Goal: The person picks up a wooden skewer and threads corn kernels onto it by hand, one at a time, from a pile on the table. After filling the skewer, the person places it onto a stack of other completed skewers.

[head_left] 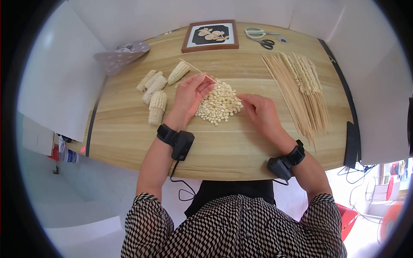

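My left hand [192, 93] is closed around a thin wooden skewer [189, 64]. The skewer slants from upper left down over a heap of pale corn kernels [217, 105]. At the right edge of that heap is my right hand [261, 112], its thumb and forefinger drawn together; whatever is between them is hidden or too small to name. Left of the heap lie a corn cob with kernels [178, 73], a partly stripped cob [157, 107] and several bare cobs [154, 87].
Bare skewers [287, 96] and skewers threaded with kernels [306, 75] lie at the right. A framed picture [211, 36], green-handled scissors [256, 32] and black-handled scissors [266, 44] are at the back. A patterned cloth item [122, 56] sits at the table's left edge.
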Motion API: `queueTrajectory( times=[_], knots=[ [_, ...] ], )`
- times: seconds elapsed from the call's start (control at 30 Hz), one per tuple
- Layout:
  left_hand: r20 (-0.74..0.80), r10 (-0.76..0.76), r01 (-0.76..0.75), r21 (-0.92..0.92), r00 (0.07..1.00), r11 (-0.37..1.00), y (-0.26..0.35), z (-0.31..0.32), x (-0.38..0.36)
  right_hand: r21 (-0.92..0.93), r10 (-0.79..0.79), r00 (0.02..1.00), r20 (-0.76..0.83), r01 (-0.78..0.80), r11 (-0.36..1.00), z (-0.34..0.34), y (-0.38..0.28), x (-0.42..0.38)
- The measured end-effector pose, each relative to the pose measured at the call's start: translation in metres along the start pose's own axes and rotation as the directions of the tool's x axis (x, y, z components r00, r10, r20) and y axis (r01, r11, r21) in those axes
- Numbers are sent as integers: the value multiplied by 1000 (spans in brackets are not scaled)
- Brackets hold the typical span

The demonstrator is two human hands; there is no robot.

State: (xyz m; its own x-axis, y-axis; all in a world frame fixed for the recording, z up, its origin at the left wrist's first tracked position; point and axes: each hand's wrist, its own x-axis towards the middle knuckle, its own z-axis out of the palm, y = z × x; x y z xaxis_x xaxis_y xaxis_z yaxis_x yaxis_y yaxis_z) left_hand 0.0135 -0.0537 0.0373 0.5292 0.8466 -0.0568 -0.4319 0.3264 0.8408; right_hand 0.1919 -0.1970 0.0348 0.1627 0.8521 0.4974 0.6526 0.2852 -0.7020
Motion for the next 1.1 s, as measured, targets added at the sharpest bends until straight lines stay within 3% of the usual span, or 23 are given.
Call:
queueTrajectory(
  times=[0.47,0.63,0.8,0.87,0.9,0.97,1.0,1.07,1.1],
  knots=[
    [83,-175,162,143,981,976,-25,39,-22,40,46,997,-54,-43,998,2,-4,1],
    [87,-166,155,123,982,980,-30,42,-26,67,109,992,-56,-106,992,1,-6,2],
    [89,-106,89,177,990,980,-21,44,-25,55,76,994,-84,-71,996,1,-4,1],
    [47,64,-79,518,997,851,-9,34,-19,47,56,993,-103,-51,998,1,-2,2],
    [43,66,-79,520,997,851,-5,25,-15,47,81,992,-95,-76,996,0,-2,2],
    [106,336,-268,833,936,484,3,5,-6,50,103,991,-86,-99,994,-2,-3,2],
    [103,339,-267,835,935,482,9,-2,-5,46,119,990,-78,-115,992,-3,-3,2],
    [206,279,-270,938,938,215,20,-11,-5,43,130,989,-67,-127,991,-4,-1,2],
    [204,282,-269,939,937,214,26,-14,-6,34,105,992,-73,-103,994,-3,3,2]
  ],
)
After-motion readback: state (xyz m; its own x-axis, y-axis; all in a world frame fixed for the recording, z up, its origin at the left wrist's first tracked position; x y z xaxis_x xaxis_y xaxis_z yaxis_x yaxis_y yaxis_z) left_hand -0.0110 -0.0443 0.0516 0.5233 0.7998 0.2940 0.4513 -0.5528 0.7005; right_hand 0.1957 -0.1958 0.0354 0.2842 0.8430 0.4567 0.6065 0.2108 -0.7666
